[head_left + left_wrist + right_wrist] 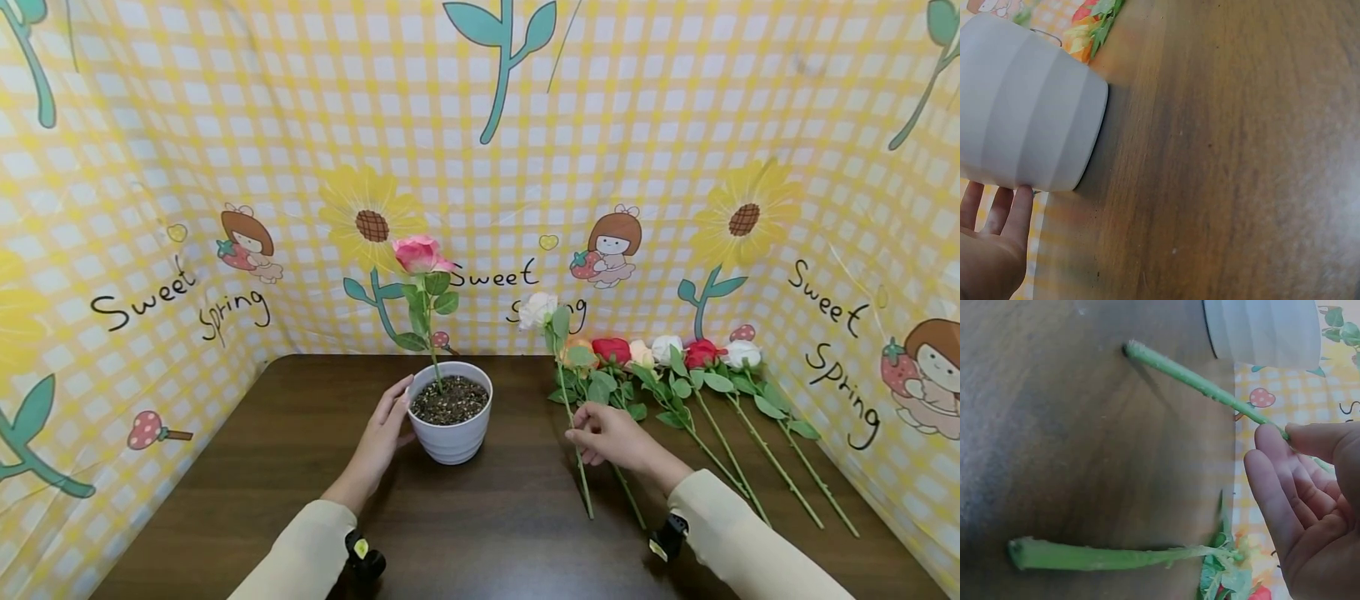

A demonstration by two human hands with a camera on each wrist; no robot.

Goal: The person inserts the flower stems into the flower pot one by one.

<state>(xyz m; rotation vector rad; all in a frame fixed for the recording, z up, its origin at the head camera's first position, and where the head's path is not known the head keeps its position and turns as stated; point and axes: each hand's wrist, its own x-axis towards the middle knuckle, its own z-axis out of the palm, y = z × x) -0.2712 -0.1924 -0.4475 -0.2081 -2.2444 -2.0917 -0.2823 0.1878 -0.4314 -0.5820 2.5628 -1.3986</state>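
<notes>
A white ribbed flowerpot full of dark soil stands upright on the table, a pink rose with green leaves planted in it. My left hand rests against the pot's left side; in the left wrist view its nearly straight fingers touch the wall. To the right of the pot, my right hand pinches the stem of a white rose between thumb and fingertips. That rose is raised and tilted slightly left, and in the right wrist view its cut stem end points away from the hand.
On the brown wooden table, several roses lie at the right: an orange rose, red roses, a cream one and white ones, stems toward me. Yellow checked cloth hangs behind and at both sides.
</notes>
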